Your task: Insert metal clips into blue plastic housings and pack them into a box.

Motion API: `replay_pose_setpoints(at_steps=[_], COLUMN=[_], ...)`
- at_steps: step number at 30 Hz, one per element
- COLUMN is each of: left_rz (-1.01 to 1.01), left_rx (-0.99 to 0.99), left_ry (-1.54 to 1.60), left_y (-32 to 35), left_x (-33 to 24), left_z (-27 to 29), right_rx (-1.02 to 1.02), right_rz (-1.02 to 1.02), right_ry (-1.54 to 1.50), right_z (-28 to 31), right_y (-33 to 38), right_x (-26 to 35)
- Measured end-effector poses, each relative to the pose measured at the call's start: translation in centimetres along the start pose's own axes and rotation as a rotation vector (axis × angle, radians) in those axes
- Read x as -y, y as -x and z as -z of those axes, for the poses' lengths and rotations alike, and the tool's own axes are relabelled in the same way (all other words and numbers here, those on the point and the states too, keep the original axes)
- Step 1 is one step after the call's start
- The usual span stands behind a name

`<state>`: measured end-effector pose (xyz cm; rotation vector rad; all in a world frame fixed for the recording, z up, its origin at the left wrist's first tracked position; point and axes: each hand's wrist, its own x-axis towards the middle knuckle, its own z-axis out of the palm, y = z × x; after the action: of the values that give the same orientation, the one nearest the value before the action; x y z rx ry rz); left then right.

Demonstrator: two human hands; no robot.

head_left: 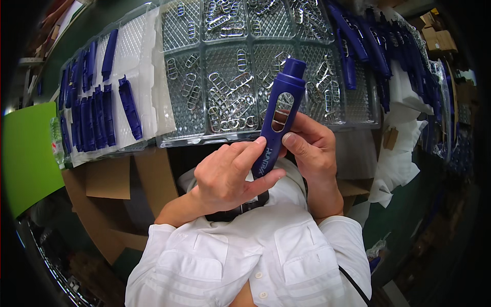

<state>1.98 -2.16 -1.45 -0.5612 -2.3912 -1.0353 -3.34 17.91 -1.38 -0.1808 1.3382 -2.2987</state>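
Note:
A dark blue plastic handle casing stands tilted in front of my chest, its narrower stepped end up and to the right. A chrome-rimmed oval window with crossbars sits in its upper half, and pale lettering runs along its lower half. My right hand grips the casing's right side, thumb in front and fingers behind. Around its lower end my left hand is closed, index fingertip on the front face and thumb across the bottom. Beyond the hands, a clear compartment tray holds many loose chrome oval frames.
Blue half-shells lie in rows on white sheeting at the left. More blue casings are piled at the right, near white foam wrap. An open cardboard box stands below the table's left edge, beside a green panel.

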Motion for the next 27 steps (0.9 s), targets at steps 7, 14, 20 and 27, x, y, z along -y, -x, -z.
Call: replay_pose_setpoints(at_steps=[7,14,20,27], left_rz=[-0.005,-0.069,-0.080,0.093], left_rx=[0.012,-0.005,0.114,0.352], left_ry=[-0.009,-0.018,0.010,-0.407], left_y=[0.1,0.0,0.1,1.6], left_x=[0.0,-0.1,0.2,3.8], left_z=[-0.1,-0.7,-0.1,2.2], right_rx=[0.009,0.050,0.021,-0.719], right_rz=[-0.025,-0.012,-0.050,0.563], right_ry=[-0.010,-0.065,-0.049,1.137], right_z=[0.5,0.7,1.5,8.0], right_y=[-0.1,-0.2,0.1,-1.5], right_x=[-0.3,0.4,1.0,8.1])
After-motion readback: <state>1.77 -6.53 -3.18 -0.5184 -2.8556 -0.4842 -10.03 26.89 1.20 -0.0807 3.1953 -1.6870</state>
